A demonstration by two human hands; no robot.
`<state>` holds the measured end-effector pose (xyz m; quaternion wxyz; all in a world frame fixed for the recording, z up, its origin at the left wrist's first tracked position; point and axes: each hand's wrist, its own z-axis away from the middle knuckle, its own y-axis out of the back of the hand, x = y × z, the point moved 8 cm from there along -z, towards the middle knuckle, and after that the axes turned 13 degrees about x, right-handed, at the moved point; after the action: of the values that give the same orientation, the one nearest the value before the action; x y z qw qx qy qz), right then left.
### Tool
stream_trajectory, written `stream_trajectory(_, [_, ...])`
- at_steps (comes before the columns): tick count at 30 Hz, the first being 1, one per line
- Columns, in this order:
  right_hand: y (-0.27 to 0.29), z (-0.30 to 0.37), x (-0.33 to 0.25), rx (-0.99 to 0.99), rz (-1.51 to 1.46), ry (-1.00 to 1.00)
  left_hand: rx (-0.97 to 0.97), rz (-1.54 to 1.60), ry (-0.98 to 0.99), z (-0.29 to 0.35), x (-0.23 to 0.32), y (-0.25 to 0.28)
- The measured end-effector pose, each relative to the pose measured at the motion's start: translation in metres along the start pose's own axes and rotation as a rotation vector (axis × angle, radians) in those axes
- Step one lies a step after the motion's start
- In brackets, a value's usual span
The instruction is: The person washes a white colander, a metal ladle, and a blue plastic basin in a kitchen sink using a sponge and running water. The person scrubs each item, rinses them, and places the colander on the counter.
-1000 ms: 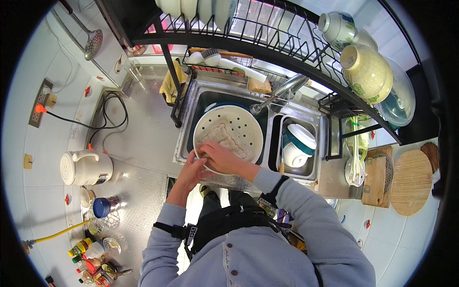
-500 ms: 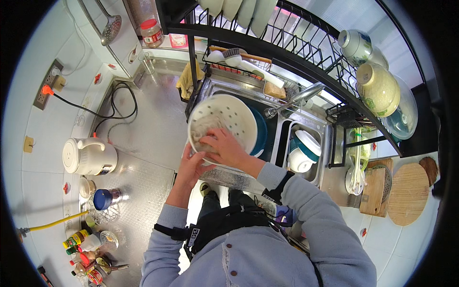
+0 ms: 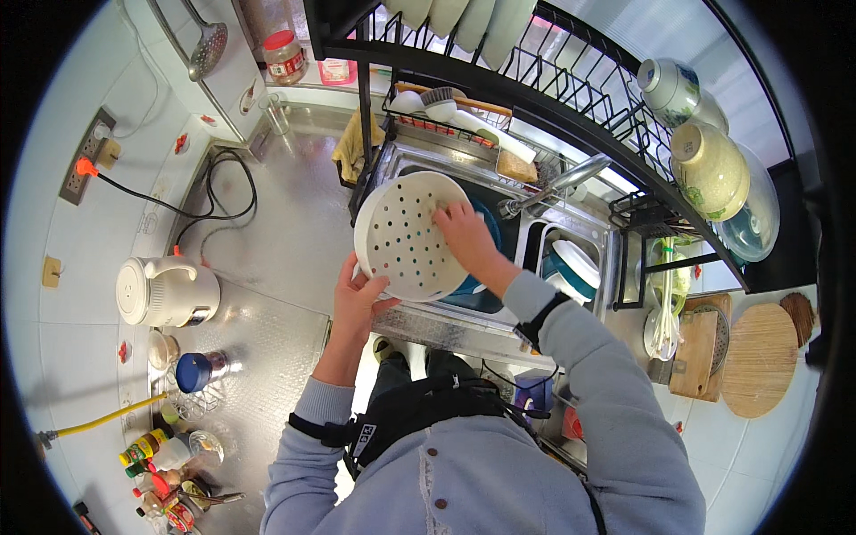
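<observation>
A white colander (image 3: 410, 236) with round drain holes is tilted above the left sink basin. My left hand (image 3: 358, 294) grips its near left rim, thumb at the edge and the other fingers partly hidden. Inside the colander, at its right side, is my right hand (image 3: 471, 239), its fingers curled in and pointing toward the far wall. What lies under those fingers is mostly hidden; only a pale trace shows at the tips. Behind the colander, a blue-green basin (image 3: 486, 241) shows part of its rim.
A faucet (image 3: 557, 185) reaches over the sink, and bowls (image 3: 571, 267) sit in the right basin. Above runs a black dish rack (image 3: 535, 98) with plates and bowls. On the left counter stand a white kettle (image 3: 168, 292) and several bottles (image 3: 147, 446). Cutting boards (image 3: 760, 361) lean at right.
The greyish, soft-looking mass seen in the colander before no longer shows there. My right hand has moved right, away from my left hand, and the colander's holed bottom is now exposed.
</observation>
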<state>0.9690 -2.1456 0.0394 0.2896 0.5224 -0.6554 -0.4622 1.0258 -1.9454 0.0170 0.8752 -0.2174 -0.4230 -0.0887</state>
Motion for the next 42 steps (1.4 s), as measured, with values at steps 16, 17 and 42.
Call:
stream_trajectory(16, [0.016, -0.019, -0.011, 0.238, -0.355, -0.061, -0.069, 0.021, 0.117, -0.003, -0.005, -0.011])
stream_trajectory(17, [0.011, -0.015, -0.003, 0.210, -0.357, -0.086, -0.071, 0.011, 0.071, -0.002, 0.000, -0.011])
stream_trajectory(42, [0.022, 0.027, -0.022, -0.113, -1.804, -1.189, -0.073, 0.447, 0.221, -0.053, -0.023, 0.029])
